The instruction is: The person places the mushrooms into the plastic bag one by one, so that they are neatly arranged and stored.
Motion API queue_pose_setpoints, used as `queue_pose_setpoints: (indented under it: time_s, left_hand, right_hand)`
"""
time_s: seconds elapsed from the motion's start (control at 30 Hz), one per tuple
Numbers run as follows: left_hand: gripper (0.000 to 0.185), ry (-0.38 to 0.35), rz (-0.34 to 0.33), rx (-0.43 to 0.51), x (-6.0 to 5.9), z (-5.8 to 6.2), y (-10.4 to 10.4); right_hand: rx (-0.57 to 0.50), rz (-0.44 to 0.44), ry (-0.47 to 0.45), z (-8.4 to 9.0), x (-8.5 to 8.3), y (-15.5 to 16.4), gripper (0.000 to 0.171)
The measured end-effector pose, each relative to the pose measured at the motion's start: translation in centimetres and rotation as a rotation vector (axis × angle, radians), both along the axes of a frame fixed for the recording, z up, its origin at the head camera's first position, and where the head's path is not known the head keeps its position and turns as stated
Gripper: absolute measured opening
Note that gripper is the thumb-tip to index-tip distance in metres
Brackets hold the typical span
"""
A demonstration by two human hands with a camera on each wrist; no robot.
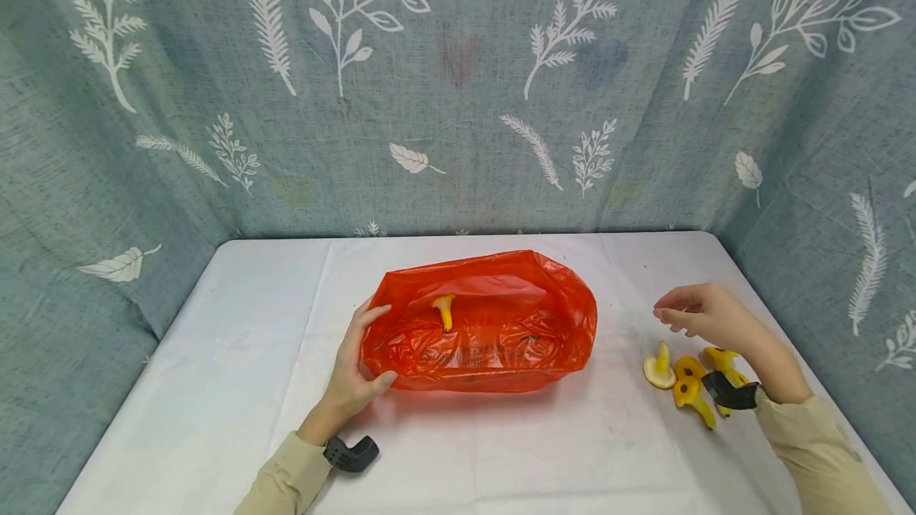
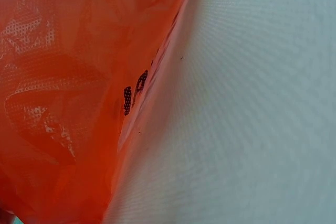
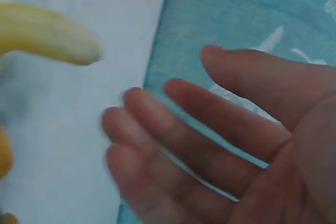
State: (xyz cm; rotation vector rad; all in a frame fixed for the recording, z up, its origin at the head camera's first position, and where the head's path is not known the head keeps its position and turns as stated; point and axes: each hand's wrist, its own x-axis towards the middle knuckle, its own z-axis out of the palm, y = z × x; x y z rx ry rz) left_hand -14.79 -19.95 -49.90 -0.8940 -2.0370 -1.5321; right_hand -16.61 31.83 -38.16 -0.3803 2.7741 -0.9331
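Note:
A red plastic bag point(image 1: 494, 380) lies on the table with its mouth spread wide. Inside it is one yellow mushroom point(image 1: 444, 311). My left hand point(image 1: 351, 376) holds the bag's left end, fingers at the rim and thumb at the front edge. The left wrist view shows the bag's side point(image 2: 68, 93) with dark print, while that hand is mostly hidden. Over the table's right side my right hand point(image 1: 716, 320) hangs empty, fingers loosely bent. Several yellow mushrooms point(image 1: 689, 393) lie below it. A pale yellow stem point(image 3: 50, 34) appears beyond its fingertips in the right wrist view.
A white cloth covers the table point(image 1: 250, 340). Behind it and along both sides hangs a grey-green curtain point(image 1: 458, 141) with white leaf prints. Each wrist wears a black strap device, one at the left cuff point(image 1: 351, 454) and one at the right point(image 1: 730, 392).

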Motion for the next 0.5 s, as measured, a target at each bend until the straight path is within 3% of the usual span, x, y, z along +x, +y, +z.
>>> queue_pose_setpoints:
  time_s: [0.27, 0.5]
  left_hand:
    - [0.083, 0.025, -0.005, 0.018, -0.1, 0.2, 0.1]
    - [0.083, 0.011, -0.006, 0.015, 0.0, 0.2, 0.1]
  right_hand:
    - [0.078, 0.0, -0.202, -2.1, 0.1, -0.4, 0.031]
    - [0.143, 0.041, -0.243, -2.2, 0.6, -1.0, 0.034]
